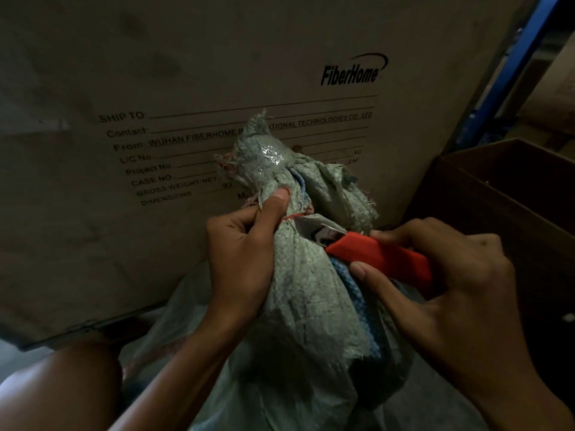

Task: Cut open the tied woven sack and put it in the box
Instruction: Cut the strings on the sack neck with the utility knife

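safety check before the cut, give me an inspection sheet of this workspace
surface: mostly hidden by the sack; dim
job's things: woven sack upright, neck bound by red tie and clear tape; red-handled cutter tips at the tie; open box at right
clutter: nothing seen
grips: left-hand grip clasps the sack neck; right-hand grip holds the cutter
cables: nothing seen
surroundings: FiberHome carton behind, blue rack post at upper right

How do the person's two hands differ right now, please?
The left hand grips the gathered neck of the woven sack; the right hand holds red-handled cutters, blades at the red tie. The left hand's thumb points up; the right hand's points leftward. Both are curled around something.
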`<action>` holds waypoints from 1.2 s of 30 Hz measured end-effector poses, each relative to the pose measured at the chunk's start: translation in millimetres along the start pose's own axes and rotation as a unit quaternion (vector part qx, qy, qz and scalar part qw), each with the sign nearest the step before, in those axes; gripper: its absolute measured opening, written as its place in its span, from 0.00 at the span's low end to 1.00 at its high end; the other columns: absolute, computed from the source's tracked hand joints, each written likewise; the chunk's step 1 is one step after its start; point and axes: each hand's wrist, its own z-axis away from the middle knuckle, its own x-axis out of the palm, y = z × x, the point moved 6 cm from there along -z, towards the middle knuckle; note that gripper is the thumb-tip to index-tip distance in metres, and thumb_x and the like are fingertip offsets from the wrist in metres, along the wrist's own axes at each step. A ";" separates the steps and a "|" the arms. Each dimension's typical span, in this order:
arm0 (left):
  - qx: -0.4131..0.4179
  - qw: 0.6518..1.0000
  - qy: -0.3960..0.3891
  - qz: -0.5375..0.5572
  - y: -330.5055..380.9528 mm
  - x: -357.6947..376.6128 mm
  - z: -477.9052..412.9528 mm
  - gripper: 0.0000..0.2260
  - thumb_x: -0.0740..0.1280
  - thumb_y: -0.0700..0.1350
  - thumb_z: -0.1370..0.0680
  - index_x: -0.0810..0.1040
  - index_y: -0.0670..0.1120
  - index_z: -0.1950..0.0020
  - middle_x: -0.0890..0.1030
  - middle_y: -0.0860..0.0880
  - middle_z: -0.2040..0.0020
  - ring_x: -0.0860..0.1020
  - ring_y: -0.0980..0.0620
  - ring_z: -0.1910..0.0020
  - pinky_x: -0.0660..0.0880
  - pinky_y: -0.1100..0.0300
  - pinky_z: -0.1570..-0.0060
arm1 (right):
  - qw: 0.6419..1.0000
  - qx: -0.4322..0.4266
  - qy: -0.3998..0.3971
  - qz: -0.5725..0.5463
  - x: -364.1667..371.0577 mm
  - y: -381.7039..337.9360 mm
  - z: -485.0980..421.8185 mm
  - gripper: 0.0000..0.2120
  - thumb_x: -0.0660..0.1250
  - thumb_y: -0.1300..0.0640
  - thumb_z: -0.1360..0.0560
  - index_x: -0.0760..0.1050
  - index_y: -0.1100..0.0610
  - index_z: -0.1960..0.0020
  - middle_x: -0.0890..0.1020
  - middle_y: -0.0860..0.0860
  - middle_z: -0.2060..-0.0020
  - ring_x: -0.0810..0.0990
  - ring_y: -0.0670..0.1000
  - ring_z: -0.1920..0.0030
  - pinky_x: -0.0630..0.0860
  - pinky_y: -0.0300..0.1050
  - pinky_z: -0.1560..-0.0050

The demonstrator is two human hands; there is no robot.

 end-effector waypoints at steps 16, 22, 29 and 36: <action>-0.063 0.996 -0.005 0.065 -12.1 -1.2 -0.2 0.24 0.70 0.48 0.20 0.76 0.36 0.72 0.73 0.41 0.73 0.70 0.48 0.73 0.76 0.62 0.67 | 0.997 -0.041 0.062 0.012 9.2 -4.4 4.3 0.17 0.70 0.39 0.29 0.80 0.51 0.49 0.79 0.41 0.54 0.73 0.42 0.55 0.66 0.47 0.53; -0.076 0.994 0.029 0.070 -16.2 -3.7 2.5 0.25 0.70 0.48 0.20 0.75 0.49 0.79 0.71 0.52 0.78 0.69 0.53 0.77 0.73 0.63 0.71 | 0.995 -0.016 0.098 -0.003 24.9 -2.7 15.3 0.15 0.74 0.42 0.29 0.78 0.51 0.51 0.81 0.45 0.57 0.78 0.49 0.59 0.73 0.54 0.58; -0.064 0.994 0.040 0.074 -16.6 -6.7 1.8 0.24 0.70 0.46 0.20 0.78 0.47 0.77 0.74 0.52 0.79 0.71 0.56 0.78 0.72 0.64 0.74 | 0.995 0.011 0.066 -0.081 32.8 -5.2 13.5 0.14 0.75 0.42 0.30 0.81 0.50 0.52 0.82 0.40 0.57 0.80 0.43 0.58 0.77 0.51 0.60; 0.008 0.999 0.027 0.041 -9.5 -4.8 5.4 0.24 0.69 0.48 0.19 0.76 0.28 0.65 0.75 0.28 0.70 0.72 0.49 0.70 0.70 0.53 0.72 | 0.993 0.013 0.012 -0.119 21.7 0.6 3.4 0.12 0.72 0.40 0.28 0.81 0.47 0.52 0.84 0.38 0.57 0.83 0.39 0.59 0.76 0.42 0.60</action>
